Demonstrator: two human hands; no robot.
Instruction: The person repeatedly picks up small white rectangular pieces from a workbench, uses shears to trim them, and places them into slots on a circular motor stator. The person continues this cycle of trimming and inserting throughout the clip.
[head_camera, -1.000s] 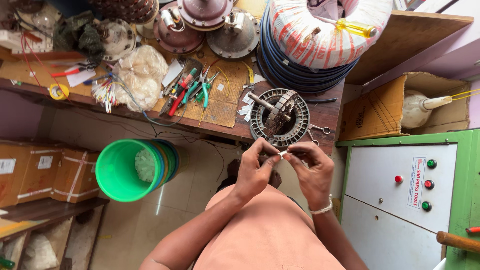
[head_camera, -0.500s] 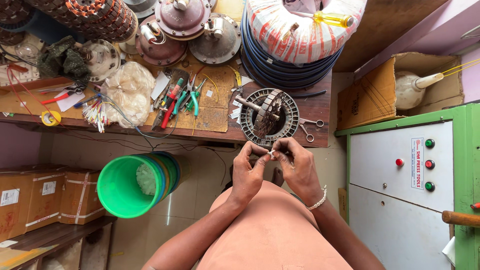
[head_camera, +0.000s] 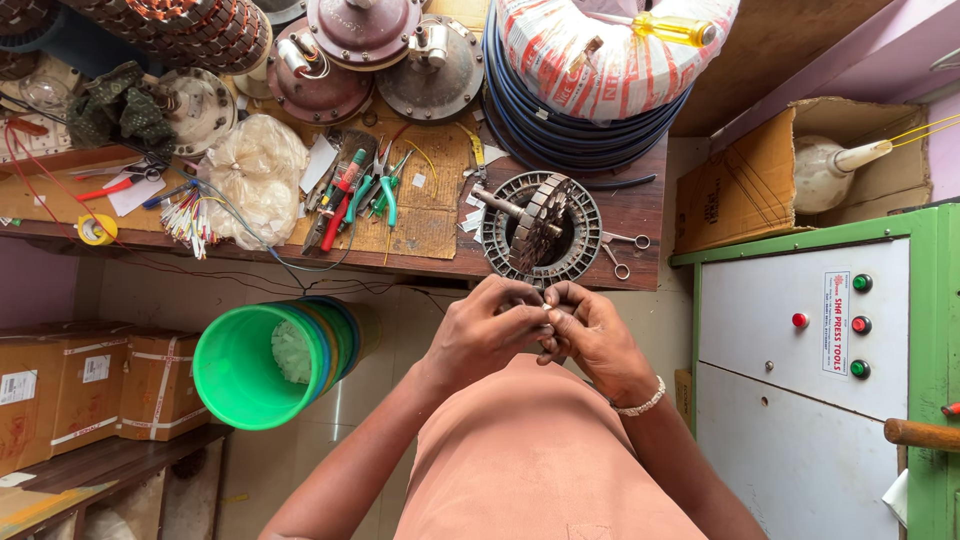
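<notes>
My left hand (head_camera: 487, 335) and my right hand (head_camera: 592, 338) meet in front of my chest, fingertips pinched together on a small pale strip (head_camera: 548, 312) that is mostly hidden by the fingers. Just beyond them, at the bench's near edge, a grey ring-shaped stator (head_camera: 575, 248) holds a slotted metal core with a shaft (head_camera: 531, 222) leaning in it. A pair of scissors (head_camera: 618, 251) lies to the right of the ring.
The wooden bench (head_camera: 420, 240) carries pliers and screwdrivers (head_camera: 360, 185), a plastic bag (head_camera: 255, 175), fan motor housings (head_camera: 360, 40), and a wrapped coil with a yellow screwdriver (head_camera: 675, 28). Stacked green buckets (head_camera: 265, 360), cardboard boxes (head_camera: 90, 385) stand left; a green-framed control cabinet (head_camera: 830, 340) right.
The view has shifted a little, so the bench sits lower and nearer. Both hands stay together on the small piece, fingers working slightly.
</notes>
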